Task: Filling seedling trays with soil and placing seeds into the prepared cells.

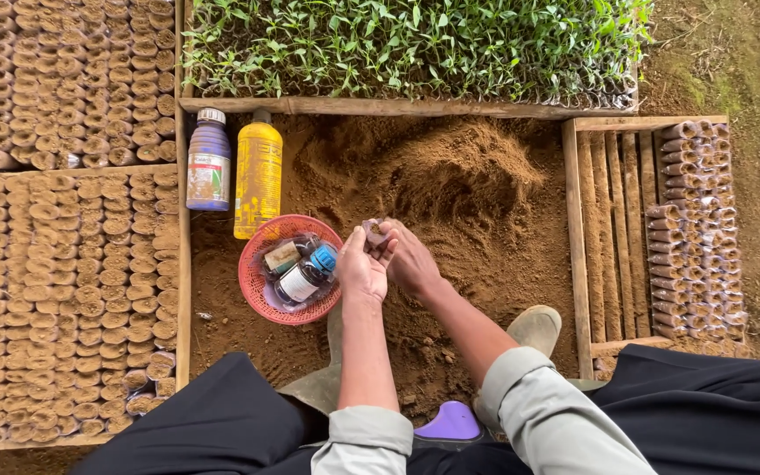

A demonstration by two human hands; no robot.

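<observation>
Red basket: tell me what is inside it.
The red basket holds a dark bottle with a blue cap and a smaller brown bottle. Anything beneath them is hidden.

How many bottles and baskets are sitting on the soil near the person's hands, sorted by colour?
Dark blue plastic bottle: 1
Yellow plastic bottle: 1
Small blue-capped bottle lying in the basket: 1
Round red plastic basket: 1
Total: 4

Small soil-filled bag (375, 232) mostly hidden between both hands; seedling tray (415, 44) cut off at the frame's top edge.
</observation>
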